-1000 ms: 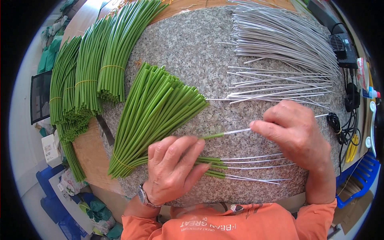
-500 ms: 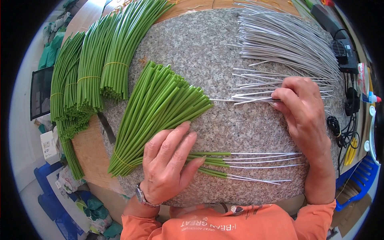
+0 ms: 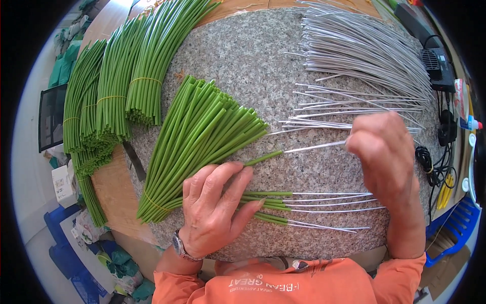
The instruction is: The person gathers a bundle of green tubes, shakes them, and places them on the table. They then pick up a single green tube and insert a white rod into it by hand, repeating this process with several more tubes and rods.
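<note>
A fanned bundle of green plastic tubes, tied with a band at its lower end, lies on the granite slab. My left hand rests palm down over its right edge, fingers stretched and thumb apart. From beside its index fingertip sticks out one green tube, with a white wire running from its end. My right hand pinches that wire near its other end; motion blurs the fingers slightly. Below, several green tubes with wires in their ends extend rightward past my left thumb.
Loose wires lie beyond my right hand, below a large wire pile. Banded green bundles stand at the far left of the granite slab. Black cables and a blue plastic basket are at the right.
My right hand has come away from the loose wires, slightly nearer, holding one wire. That wire now meets a green tube, which has come out beside my left fingertips.
</note>
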Motion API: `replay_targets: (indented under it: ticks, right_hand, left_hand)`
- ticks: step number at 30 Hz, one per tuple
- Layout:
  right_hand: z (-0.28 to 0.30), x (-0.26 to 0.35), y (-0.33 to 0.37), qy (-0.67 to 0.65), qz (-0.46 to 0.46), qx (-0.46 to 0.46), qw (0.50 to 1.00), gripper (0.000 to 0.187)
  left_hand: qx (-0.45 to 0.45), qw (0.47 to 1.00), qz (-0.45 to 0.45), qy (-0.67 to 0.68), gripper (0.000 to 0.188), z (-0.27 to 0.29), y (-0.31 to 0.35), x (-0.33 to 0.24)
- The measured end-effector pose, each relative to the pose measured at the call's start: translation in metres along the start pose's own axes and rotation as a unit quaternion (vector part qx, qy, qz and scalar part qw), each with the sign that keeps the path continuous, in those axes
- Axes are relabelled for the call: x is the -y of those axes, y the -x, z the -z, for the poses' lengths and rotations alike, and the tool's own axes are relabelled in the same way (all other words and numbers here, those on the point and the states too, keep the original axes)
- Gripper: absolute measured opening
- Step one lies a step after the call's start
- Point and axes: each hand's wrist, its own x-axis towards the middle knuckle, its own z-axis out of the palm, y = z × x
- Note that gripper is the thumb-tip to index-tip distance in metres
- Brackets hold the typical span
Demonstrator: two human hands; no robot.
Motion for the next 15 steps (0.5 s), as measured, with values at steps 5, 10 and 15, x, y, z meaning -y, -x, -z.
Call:
replay_targets:
  ticks: [5,10,15]
  right_hand:
    - [0.002,0.025,-0.003,0.022,-0.039,0.105,0.993,0.018]
    - [0.005,0.024,0.0,0.02,-0.052,0.102,0.993,0.019]
    - [0.007,0.026,-0.002,0.017,-0.064,0.127,0.99,0.019]
  left_hand:
    - [0.003,1.0,0.001,-0.003,0.057,0.001,0.001,0.001]
    - [0.008,1.0,0.0,-0.006,0.056,0.0,0.001,0.002]
    - [0.012,1.0,0.002,-0.005,0.056,0.002,0.001,0.001]
